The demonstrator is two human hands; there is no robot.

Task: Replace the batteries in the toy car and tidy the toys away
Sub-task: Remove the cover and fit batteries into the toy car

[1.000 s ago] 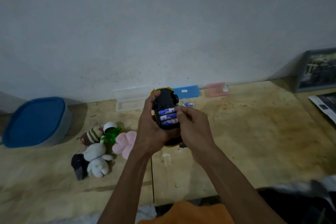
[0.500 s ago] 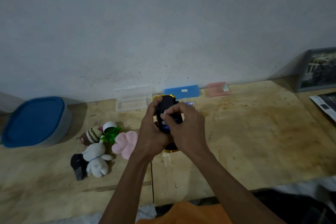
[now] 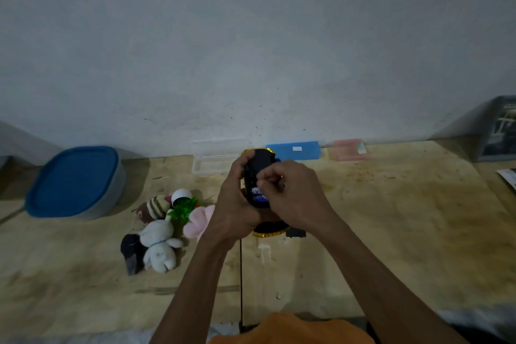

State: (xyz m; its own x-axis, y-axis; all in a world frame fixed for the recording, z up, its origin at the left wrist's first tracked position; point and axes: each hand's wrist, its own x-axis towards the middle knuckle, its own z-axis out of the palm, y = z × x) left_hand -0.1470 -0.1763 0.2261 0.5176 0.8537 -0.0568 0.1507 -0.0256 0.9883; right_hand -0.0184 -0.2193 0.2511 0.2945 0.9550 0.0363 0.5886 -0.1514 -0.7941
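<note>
Toy car [image 3: 258,169]: held belly-up above the bench [image 3: 391,218], its battery bay facing the camera.
Left hand [image 3: 234,205]: wraps the car's body.
Right hand [image 3: 290,193]: fingertips curled, pinching at the batteries [image 3: 257,194] — whether one is gripped, I cannot tell.
Risk: a cell may sit crooked or spring out and roll among the plush toys [image 3: 159,243].
Cause: fingers hide the bay — polarity goes unchecked.

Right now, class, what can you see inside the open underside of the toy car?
Inside the toy car, held by the left hand, two blue-and-white batteries show. The right hand, fingers curled over the compartment, covers the rest, so any further battery is hidden.
</note>
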